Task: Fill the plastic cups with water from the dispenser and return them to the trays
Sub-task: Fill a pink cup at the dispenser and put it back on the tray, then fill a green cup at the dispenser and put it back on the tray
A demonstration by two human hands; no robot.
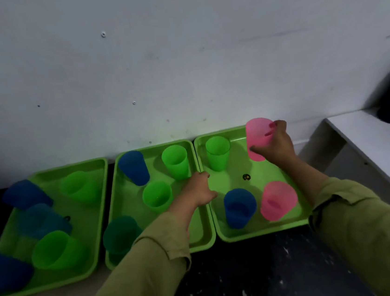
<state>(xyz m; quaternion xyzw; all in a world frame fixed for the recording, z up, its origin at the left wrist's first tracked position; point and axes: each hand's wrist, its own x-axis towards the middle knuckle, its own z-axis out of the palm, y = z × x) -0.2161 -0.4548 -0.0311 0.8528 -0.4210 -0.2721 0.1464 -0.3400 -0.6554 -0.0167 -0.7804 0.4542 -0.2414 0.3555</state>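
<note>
While our right hand [276, 145] wrapped thumb and fingers round the upright pink cup [257, 136] at the far right corner of the right tray [259, 234], we judged it light, thin-walled and smooth, likely to flex if squeezed and to slosh if full. Mid-wall seemed the best hold. Our left hand [200, 190] lay on the adjoining rims of the right and middle tray [155, 147]; whether it gripped or merely rested, we could not tell. Dim light hid any water level, and no dispenser showed.

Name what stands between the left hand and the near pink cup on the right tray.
A blue cup stands between the left hand and the near pink cup, seen in the head view.
</note>
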